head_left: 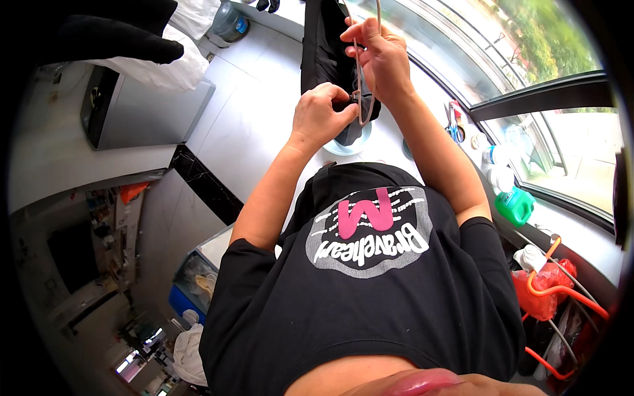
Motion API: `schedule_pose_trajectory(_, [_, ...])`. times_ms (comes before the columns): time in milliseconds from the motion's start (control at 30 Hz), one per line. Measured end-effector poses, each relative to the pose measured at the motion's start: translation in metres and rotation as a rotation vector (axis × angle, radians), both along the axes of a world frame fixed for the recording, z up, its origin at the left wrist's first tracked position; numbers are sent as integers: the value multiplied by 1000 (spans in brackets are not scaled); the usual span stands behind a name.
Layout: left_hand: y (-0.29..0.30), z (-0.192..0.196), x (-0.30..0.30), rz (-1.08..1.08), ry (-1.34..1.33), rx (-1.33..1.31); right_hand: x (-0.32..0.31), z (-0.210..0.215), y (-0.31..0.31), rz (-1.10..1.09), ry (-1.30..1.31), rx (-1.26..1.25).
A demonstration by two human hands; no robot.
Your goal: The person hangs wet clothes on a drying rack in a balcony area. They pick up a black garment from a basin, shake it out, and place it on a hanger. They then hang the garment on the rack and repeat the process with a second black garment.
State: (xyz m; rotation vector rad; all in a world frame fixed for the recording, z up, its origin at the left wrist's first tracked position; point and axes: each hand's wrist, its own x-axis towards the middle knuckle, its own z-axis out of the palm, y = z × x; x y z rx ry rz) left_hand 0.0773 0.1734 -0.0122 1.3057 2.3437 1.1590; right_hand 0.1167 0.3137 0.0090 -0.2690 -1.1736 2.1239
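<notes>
My right hand [384, 63] is closed around a thin, pale clothes hanger [364, 121], its thumb and fingers pinching the frame near the top of the picture. Dark cloth, a black garment [318, 46], hangs down beside the hanger, and trousers seem likely from its long shape. Lower down, my left hand [320, 117] pinches at a small clip on the hanger, where the garment's edge meets it. Exactly what lies between those fingertips is partly hidden. Under the cloth, a light blue basin [350, 148] stands on the floor.
A window [541, 86] runs along the right, its sill holding scissors [454, 132] and a green jug [516, 206]. Orange hangers [561, 290] and a red bag [538, 297] sit lower right. At left are a grey cabinet [142, 112], dark hanging cloth [119, 36] and a water bottle [230, 24].
</notes>
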Motion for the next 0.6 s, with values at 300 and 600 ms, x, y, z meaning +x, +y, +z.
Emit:
schedule_pose_trajectory(300, [-1, -1, 0, -107, 259, 58, 5, 16, 3, 108, -209, 32])
schedule_pose_trajectory(600, [-18, 5, 0, 99, 375, 334, 10, 62, 29, 234, -271, 105])
